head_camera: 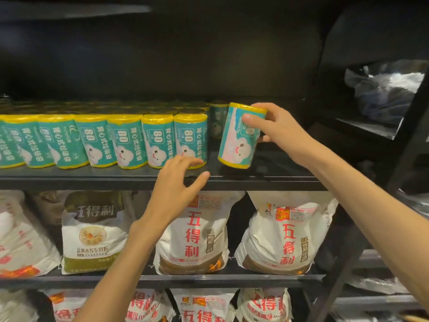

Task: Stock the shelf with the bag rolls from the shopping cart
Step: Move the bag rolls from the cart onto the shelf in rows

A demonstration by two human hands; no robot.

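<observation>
A row of teal bag rolls (125,141) with yellow ends stands along the front of the dark shelf (267,176), with more rolls behind it. My right hand (276,129) grips one more teal bag roll (239,138) near its top. This roll leans a little, its lower end at the shelf board, just right of the row's last roll (190,138). My left hand (178,182) hovers at the shelf's front edge with fingers relaxed, its fingertips close to the bottom of that last roll. The shopping cart is out of sight.
Right of the held roll the shelf board is bare up to a dark upright. White flour bags (285,233) fill the two shelves below. A plastic-wrapped bundle (385,89) lies on the neighbouring shelf unit at the right.
</observation>
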